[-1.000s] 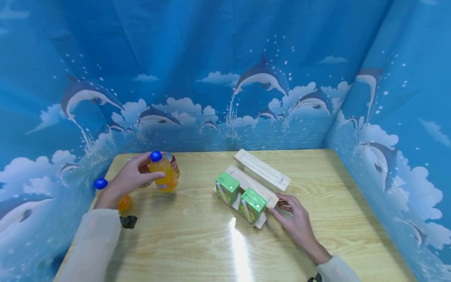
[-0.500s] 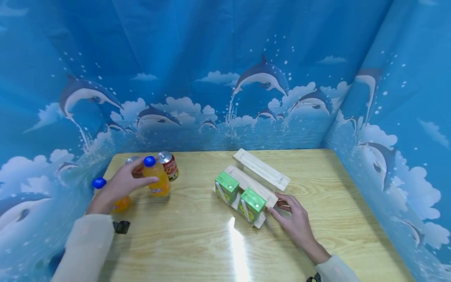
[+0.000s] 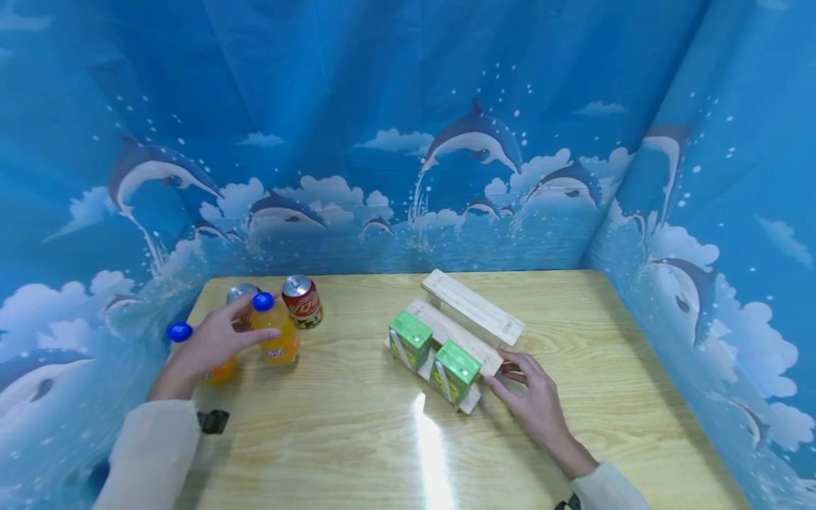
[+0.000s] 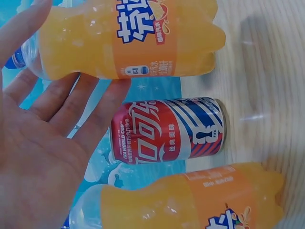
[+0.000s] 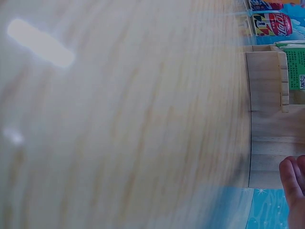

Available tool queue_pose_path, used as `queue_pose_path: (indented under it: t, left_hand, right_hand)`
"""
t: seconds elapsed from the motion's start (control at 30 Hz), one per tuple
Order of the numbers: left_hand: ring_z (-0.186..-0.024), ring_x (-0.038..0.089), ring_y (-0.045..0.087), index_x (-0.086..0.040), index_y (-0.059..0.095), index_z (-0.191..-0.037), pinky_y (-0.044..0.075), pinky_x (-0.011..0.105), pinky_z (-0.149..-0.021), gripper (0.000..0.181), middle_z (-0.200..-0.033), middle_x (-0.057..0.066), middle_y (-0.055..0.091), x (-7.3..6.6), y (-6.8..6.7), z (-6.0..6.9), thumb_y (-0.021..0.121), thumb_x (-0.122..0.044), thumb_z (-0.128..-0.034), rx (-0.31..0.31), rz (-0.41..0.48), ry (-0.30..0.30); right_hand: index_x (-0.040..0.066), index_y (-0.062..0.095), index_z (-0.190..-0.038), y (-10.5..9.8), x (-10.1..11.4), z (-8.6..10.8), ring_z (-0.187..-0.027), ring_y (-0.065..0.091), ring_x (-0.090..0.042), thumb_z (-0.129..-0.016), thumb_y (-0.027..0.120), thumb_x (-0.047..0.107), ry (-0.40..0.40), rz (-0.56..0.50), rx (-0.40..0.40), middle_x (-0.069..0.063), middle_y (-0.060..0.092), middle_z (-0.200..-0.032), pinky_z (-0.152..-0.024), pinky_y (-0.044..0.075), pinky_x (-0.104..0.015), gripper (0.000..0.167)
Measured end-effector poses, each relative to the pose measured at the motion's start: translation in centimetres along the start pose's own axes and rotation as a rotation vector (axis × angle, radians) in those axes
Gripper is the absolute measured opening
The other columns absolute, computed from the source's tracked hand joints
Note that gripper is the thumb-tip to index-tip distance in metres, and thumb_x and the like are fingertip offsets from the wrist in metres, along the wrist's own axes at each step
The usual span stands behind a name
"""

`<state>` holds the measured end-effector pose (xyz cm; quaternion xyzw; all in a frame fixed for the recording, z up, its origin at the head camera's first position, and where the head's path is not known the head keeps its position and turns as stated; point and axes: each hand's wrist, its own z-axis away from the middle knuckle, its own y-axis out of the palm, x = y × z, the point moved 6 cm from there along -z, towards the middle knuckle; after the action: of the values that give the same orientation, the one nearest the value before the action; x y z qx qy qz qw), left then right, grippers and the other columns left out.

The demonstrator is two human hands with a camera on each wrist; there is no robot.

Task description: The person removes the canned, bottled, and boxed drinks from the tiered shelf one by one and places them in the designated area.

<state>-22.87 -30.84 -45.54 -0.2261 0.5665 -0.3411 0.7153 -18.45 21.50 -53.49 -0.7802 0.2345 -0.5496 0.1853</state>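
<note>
My left hand (image 3: 219,333) holds an orange soda bottle (image 3: 278,340) with a blue cap between thumb and fingers, close over the table at the left; whether its base touches the wood, I cannot tell. Beside that bottle, the left wrist view shows a red and blue cola can (image 4: 167,131) and a second orange soda bottle (image 4: 228,200). At the centre right stands a stepped wooden rack (image 3: 474,308) with two green drink cartons (image 3: 455,370) on its lowest step. My right hand (image 3: 532,397) grips the rack's right end, its fingertips against the side panel (image 5: 267,124).
One more red can (image 3: 302,301) stands behind the held bottle, near the table's back edge. The wooden table (image 3: 357,432) meets a blue dolphin-print curtain (image 3: 382,142) at the back and both sides. Glare lies on the table's front middle.
My left hand has moved left and toward the front with the orange soda bottle, uncovering the cans behind it. The right hand and rack stay in place.
</note>
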Motion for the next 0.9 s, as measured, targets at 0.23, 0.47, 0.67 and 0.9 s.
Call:
queue_pose_path:
  t: [0.23, 0.47, 0.67, 0.9]
  left_hand:
    - [-0.141, 0.056, 0.048, -0.013, 0.03, -0.173, 0.048, 0.074, -0.11, 0.109, -0.167, 0.031, 0.04, 0.9, 0.0, 0.3, 0.07, -0.075, -0.0938, 0.006, -0.007, -0.027]
    - [-0.141, 0.055, 0.05, -0.008, 0.026, -0.173, 0.05, 0.072, -0.11, 0.113, -0.164, 0.032, 0.044, 1.3, 0.3, 0.3, 0.07, -0.076, -0.0939, 0.017, -0.03, -0.048]
    - [-0.143, 0.057, 0.05, -0.009, 0.023, -0.174, 0.049, 0.072, -0.112, 0.113, -0.168, 0.033, 0.039, 1.3, 0.5, 0.5, 0.069, -0.074, -0.0952, 0.026, -0.029, -0.047]
    - [-0.141, 0.057, 0.053, -0.013, 0.032, -0.172, 0.051, 0.071, -0.11, 0.102, -0.164, 0.031, 0.047, 1.5, 0.8, 0.3, 0.072, -0.07, -0.0964, 0.013, -0.021, -0.025]
  right_hand:
    - [0.001, 0.07, -0.134, 0.1, -0.3, -0.1, -0.107, 0.076, -0.03, -0.088, 0.092, 0.013, 0.01, 0.017, 0.012, -0.013, 0.072, -0.129, -0.093, 0.063, -0.02, 0.052]
    - [0.0, 0.07, -0.134, 0.2, -0.4, -0.1, -0.107, 0.076, -0.031, -0.088, 0.092, 0.012, 0.002, 0.006, 0.005, -0.014, 0.072, -0.13, -0.093, 0.062, -0.018, 0.052]
    - [0.001, 0.07, -0.134, 0.1, -0.5, -0.1, -0.107, 0.076, -0.029, -0.088, 0.092, 0.012, -0.003, 0.004, 0.002, -0.013, 0.072, -0.13, -0.093, 0.062, -0.019, 0.053]
    - [0.001, 0.07, -0.133, 0.1, -0.4, -0.2, -0.107, 0.076, -0.029, -0.088, 0.092, 0.012, -0.001, 0.004, -0.001, -0.012, 0.073, -0.128, -0.093, 0.062, -0.019, 0.052]
